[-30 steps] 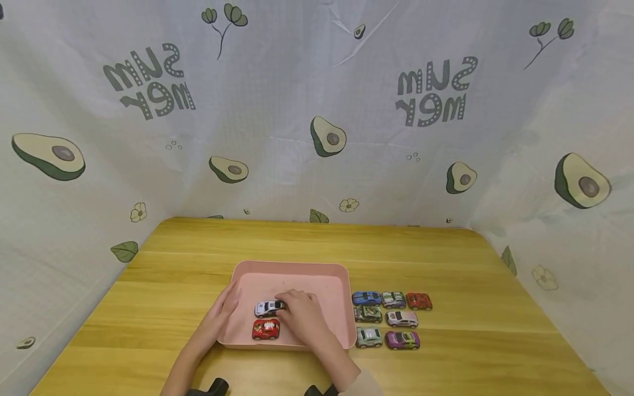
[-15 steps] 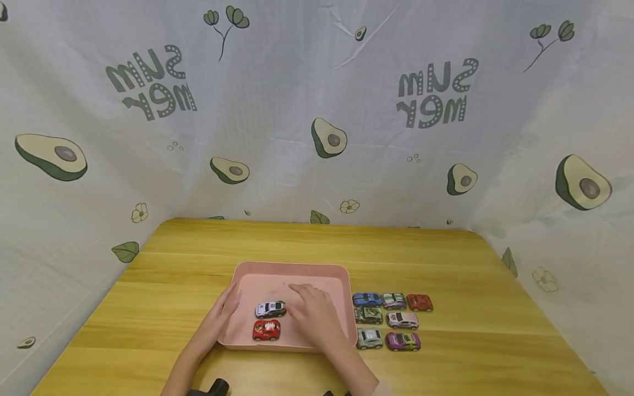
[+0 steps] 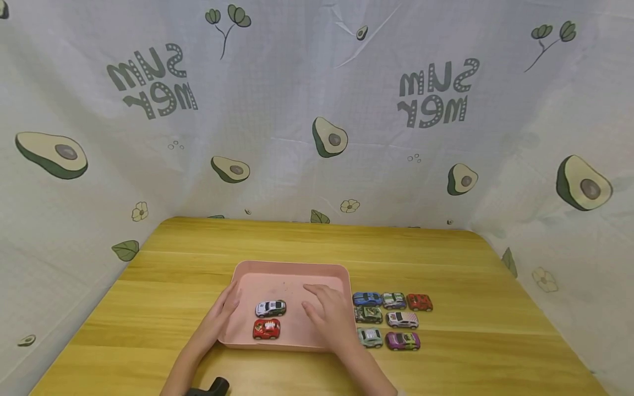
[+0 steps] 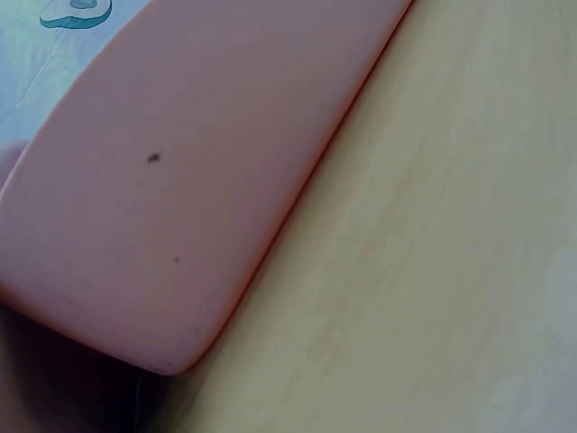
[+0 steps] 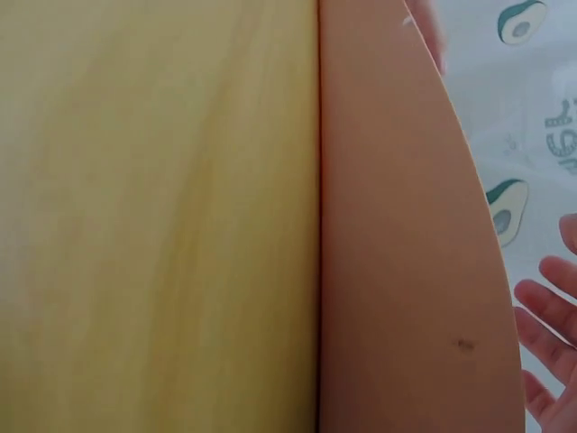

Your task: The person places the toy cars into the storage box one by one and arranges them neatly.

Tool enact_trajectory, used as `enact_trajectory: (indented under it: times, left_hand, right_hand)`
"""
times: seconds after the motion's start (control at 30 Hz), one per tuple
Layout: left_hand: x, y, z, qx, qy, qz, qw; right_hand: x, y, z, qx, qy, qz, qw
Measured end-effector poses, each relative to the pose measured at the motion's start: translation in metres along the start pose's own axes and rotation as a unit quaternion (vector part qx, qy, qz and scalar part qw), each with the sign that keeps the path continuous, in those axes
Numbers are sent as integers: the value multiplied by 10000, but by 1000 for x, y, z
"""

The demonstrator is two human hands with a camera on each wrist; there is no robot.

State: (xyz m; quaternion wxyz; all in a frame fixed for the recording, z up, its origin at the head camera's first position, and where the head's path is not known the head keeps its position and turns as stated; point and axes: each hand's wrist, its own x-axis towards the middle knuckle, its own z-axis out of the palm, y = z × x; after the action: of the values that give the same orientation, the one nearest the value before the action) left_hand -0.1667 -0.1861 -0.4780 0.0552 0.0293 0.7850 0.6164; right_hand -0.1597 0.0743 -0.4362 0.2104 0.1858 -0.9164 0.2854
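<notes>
My left hand (image 3: 218, 316) holds the left wall of a pink tray (image 3: 292, 269), with fingers along the rim. In the left wrist view the outer wall of the tray (image 4: 207, 162) fills much of the picture. Over the right half of the tray my right hand (image 3: 332, 319) hovers with fingers spread and nothing in them. The right wrist view also shows these fingers (image 5: 545, 311) loose beyond the wall. Left of this hand, a white and black toy car (image 3: 270, 308) sits in the tray, just behind a red toy car (image 3: 266, 329).
Right of the tray, several toy cars stand in rows on the wooden table (image 3: 485, 341): among them a blue one (image 3: 367, 299), a red one (image 3: 419, 302) and a purple one (image 3: 403, 340). A printed cloth (image 3: 277, 110) hangs behind the table.
My right hand has let go of the white and black toy car and drawn back to the right, its fingers opening. The left hand has stayed at the tray's left wall.
</notes>
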Motion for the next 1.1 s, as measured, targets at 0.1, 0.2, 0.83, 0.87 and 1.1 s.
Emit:
enact_trajectory:
  times: [0.1, 0.2, 0.83, 0.87, 1.1]
  left_hand:
    - [0, 1, 0, 26, 1, 31, 10000]
    - [0, 2, 0, 62, -6, 42, 10000]
    - [-1, 2, 1, 121, 13, -27, 9999]
    - [-1, 2, 1, 114, 14, -27, 9999]
    - [-1, 2, 1, 102, 1, 12, 9999]
  right_hand:
    - [-2, 5, -1, 80, 241, -67, 9997]
    - [-3, 10, -4, 196, 350, -1, 9992]
    - [-11, 47, -29, -38, 149, 249, 9996]
    - [-11, 49, -30, -21, 154, 270, 9995]
    - [-12, 64, -40, -126, 34, 513, 9986]
